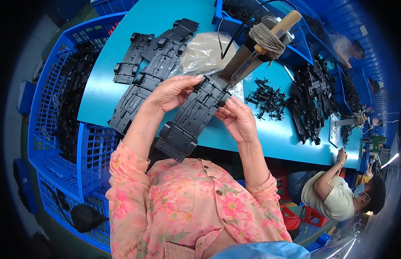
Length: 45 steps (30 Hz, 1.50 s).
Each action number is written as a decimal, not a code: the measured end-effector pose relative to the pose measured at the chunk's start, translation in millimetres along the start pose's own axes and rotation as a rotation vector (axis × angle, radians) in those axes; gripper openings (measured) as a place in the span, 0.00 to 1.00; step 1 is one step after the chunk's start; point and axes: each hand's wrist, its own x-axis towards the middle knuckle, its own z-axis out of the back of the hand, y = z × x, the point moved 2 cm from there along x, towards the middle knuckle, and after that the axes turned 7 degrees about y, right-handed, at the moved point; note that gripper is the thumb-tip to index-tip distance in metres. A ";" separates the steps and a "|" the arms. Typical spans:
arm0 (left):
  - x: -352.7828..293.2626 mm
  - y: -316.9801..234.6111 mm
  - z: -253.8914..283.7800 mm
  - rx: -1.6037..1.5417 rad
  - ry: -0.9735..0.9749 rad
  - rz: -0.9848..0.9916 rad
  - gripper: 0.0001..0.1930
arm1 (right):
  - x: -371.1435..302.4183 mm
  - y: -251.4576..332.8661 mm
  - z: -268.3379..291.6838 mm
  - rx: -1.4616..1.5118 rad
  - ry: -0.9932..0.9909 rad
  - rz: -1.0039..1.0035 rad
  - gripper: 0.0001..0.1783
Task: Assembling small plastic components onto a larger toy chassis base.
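Observation:
A long black plastic chassis plate is held tilted over the table's near edge between my two hands. My left hand pinches the upper left corner of the plate, thumb on top. Across from it, my right hand grips the upper right edge with thumb and fingers. Just beyond the plate's far end stands a metal holder wrapped in cloth, with a wooden-handled tool in it. The thin rod of the tool slants down close to the plate; whether they touch I cannot tell.
Several similar black plates lie left on the turquoise table. Small black parts and a pile of black pieces lie right. Blue crates stand at left. A masked co-worker sits at right.

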 end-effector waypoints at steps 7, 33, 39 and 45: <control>0.5 0.3 1.1 -0.019 0.031 -0.013 0.11 | 0.2 -0.1 0.7 -0.017 -0.014 0.013 0.15; 5.2 4.1 5.3 -0.060 0.034 -0.013 0.10 | -0.7 3.7 -3.6 -0.008 -0.006 0.047 0.13; 5.7 4.1 5.8 -0.070 0.056 -0.029 0.10 | -1.7 2.9 -4.1 -0.047 -0.033 0.042 0.13; 7.3 5.4 8.0 -0.080 0.064 -0.021 0.10 | -1.3 3.1 -4.5 -0.062 -0.041 0.052 0.12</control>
